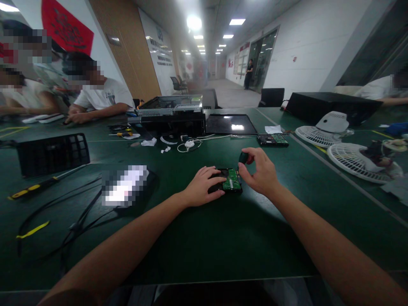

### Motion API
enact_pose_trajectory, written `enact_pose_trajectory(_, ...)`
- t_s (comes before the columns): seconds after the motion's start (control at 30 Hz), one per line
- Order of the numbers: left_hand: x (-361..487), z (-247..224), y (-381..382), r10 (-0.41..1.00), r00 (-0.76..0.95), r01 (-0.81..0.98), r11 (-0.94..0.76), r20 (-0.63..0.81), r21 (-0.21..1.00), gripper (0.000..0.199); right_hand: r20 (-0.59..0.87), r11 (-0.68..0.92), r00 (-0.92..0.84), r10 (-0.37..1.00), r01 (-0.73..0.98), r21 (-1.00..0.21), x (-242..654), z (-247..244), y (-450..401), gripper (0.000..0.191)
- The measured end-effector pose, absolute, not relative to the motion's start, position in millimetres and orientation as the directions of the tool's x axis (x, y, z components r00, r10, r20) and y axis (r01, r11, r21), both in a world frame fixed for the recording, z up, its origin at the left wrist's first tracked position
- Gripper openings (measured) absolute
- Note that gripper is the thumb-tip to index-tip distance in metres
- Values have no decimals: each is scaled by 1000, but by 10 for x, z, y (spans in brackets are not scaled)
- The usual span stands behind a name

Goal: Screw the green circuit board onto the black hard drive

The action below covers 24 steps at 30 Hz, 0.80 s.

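A hard drive (pixel 232 184) with a green circuit board facing up lies flat on the green table in front of me. My left hand (pixel 204 186) rests over its left part, holding it down with the fingers spread across the top and the thumb along the near edge. Above the drive's right edge, my right hand (pixel 259 172) pinches a screwdriver (pixel 243 157) by its dark handle, which stands upright. The screwdriver's tip is too small and dark to make out where it meets the drive.
A second drive (pixel 273 140) lies beyond my right hand. White fan grilles (pixel 318 131) stand at right, a black case (pixel 328 106) behind. At left are a yellow-black screwdriver (pixel 33 190), black cables (pixel 84 212) and a black panel (pixel 53 154). People sit across at left.
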<state>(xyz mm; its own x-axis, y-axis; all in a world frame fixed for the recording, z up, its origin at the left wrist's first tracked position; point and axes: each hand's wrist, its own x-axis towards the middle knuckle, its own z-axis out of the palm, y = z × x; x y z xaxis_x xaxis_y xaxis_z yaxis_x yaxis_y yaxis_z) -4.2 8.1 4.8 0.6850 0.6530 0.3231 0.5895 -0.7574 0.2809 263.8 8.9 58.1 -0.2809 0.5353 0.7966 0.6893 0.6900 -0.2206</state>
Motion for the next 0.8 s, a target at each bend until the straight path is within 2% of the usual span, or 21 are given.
enact_pose_trajectory(0.3, -43, 55, 84, 647, 686, 575, -763, 334, 296, 53, 813, 682, -213, 542, 677, -277, 2634, 649, 113, 33)
enact_pose_trajectory(0.8, -45, 40, 92, 641, 683, 567, -768, 350, 298, 53, 784, 688, -230, 577, 653, -315, 2601, 486, 146, 51)
